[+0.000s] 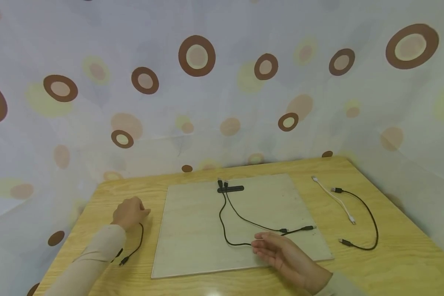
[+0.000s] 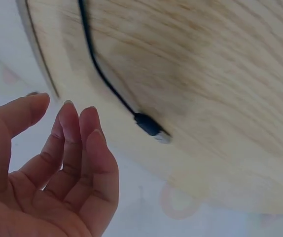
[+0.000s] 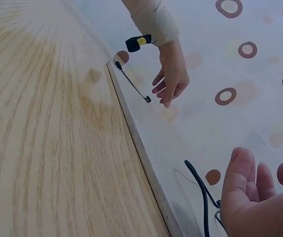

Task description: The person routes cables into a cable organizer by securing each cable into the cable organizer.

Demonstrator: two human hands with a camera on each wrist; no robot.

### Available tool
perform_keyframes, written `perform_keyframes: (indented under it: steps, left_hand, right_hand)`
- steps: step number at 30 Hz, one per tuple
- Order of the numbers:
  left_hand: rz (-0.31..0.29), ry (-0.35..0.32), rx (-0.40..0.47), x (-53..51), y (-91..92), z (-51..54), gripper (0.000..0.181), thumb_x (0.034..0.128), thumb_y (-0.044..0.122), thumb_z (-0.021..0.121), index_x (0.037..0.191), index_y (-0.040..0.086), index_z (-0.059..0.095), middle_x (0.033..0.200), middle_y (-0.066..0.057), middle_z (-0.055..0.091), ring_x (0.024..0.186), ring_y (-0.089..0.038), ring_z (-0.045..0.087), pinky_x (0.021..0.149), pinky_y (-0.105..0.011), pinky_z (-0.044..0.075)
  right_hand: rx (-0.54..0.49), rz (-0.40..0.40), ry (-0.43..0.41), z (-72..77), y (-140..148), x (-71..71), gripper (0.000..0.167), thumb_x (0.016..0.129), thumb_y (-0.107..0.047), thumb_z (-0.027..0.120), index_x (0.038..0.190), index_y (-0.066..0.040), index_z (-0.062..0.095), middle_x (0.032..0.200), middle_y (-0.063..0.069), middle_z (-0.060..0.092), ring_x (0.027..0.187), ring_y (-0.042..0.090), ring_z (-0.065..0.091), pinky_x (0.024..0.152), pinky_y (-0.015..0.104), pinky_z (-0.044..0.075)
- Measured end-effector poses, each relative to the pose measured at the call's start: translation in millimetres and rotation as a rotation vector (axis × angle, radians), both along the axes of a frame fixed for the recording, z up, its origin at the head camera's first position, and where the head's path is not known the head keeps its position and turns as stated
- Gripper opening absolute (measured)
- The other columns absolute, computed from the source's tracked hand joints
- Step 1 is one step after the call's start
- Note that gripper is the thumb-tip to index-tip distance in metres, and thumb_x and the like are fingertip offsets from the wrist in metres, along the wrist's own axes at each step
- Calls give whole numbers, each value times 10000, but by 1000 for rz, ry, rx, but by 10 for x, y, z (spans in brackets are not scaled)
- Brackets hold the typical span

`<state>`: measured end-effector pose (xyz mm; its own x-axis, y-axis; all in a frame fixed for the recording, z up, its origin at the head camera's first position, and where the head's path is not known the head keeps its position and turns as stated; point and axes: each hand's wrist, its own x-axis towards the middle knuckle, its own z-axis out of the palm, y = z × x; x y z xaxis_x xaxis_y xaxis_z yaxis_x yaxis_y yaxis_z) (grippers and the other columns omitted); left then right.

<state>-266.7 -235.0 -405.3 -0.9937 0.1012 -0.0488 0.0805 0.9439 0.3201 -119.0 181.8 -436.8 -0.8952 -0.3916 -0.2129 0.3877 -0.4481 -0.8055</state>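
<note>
My left hand (image 1: 129,213) hovers over the table's left part, fingers loosely bent and holding nothing. Just beside it a short black USB cable (image 2: 113,90) lies on the wood, its metal plug (image 2: 162,137) pointing away from the fingers in the left wrist view. At the front right of a pale board (image 1: 188,230), my right hand (image 1: 286,259) has relaxed, slightly curved fingers with nothing in them. It covers part of a longer black cable (image 1: 223,226); touch cannot be told. That cable and a thinner black cable (image 1: 240,216) run from a black clip strip (image 1: 237,188) on the board.
Right of the board, a short white cable (image 1: 334,197) and a curved black cable (image 1: 373,224) lie on the wooden table (image 1: 399,263). A dotted cloth (image 1: 229,94) hangs behind and along both sides.
</note>
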Motion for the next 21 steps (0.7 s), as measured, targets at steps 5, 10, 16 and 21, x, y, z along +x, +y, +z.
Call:
perform_keyframes:
  steps: [5,10,16,21]
  left_hand:
    - [57,-34,-14,50,-100,18,292,917,227,626,830,-51,600,655,-71,590,489,-135,453,434,-248,369]
    - [97,-76,-51,51,-206,-30,306,923,256,589,805,-23,545,576,-18,404,488,-136,373,456,-256,317]
    - [115,-79,-42,1,-319,-125,349,913,281,590,673,47,493,548,0,349,471,-119,348,445,-239,306]
    - [121,-62,1,-22,-325,-139,357,894,253,608,631,50,478,554,-21,407,489,-141,392,456,-248,330]
  right_hand:
    - [1,19,1,-34,-40,11,193,1006,-151,486,1126,-36,585,1075,81,663,1036,189,638,946,285,489]
    - [13,25,4,-36,-34,12,187,1004,-142,486,1122,-33,581,1060,72,664,1031,188,640,945,290,491]
    - [28,24,5,-21,-36,15,193,1001,-143,491,1135,-24,563,1066,70,658,1033,187,638,944,291,492]
    - [28,30,7,-35,-33,21,207,1004,-143,484,1152,-17,554,1081,75,657,1038,185,636,944,287,492]
